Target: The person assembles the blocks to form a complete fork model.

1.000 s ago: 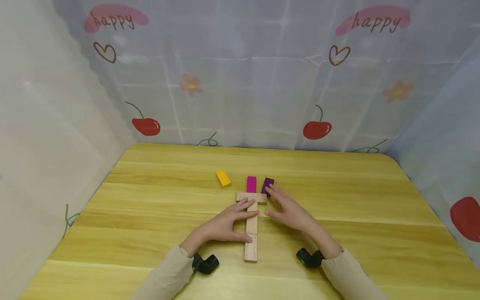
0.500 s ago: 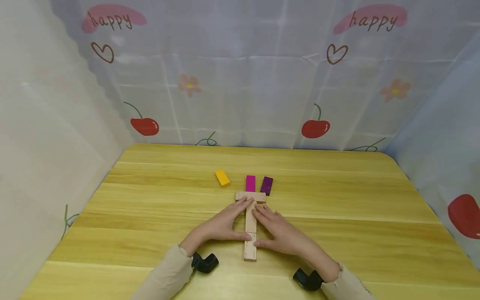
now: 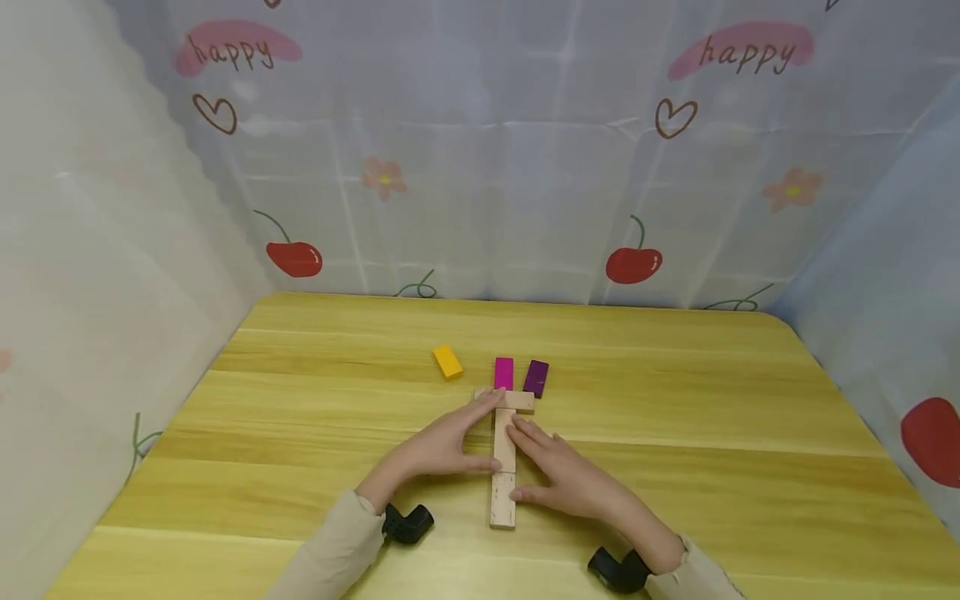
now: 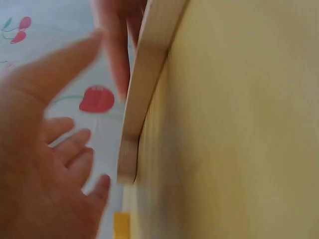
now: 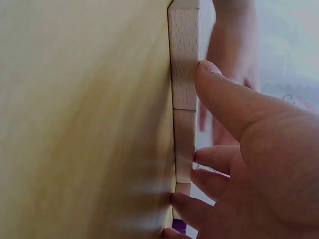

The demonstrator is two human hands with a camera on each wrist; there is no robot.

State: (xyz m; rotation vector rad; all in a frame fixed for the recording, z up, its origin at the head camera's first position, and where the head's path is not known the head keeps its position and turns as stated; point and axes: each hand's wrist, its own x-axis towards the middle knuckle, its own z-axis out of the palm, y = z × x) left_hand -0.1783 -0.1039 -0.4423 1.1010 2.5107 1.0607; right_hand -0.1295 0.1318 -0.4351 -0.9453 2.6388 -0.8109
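Observation:
Two plain wooden blocks lie end to end, the near block and the far block. A crosswise wooden block caps their far end like a T. Beyond it lies a magenta block, with a purple block to the right. My left hand hovers over the row's left side, fingers spread; its wrist view shows them apart from the wood. Along the right side, my right hand touches the row with straight fingers; its thumb is at the near block's edge.
A yellow block lies tilted to the left of the magenta one. The wooden table ends at a printed curtain at the back, with fabric on both sides. Each wrist carries a black device.
My right hand has come from the purple block back to the right side of the wooden row. The left hand's fingers have lifted slightly off the row. The blocks keep their layout.

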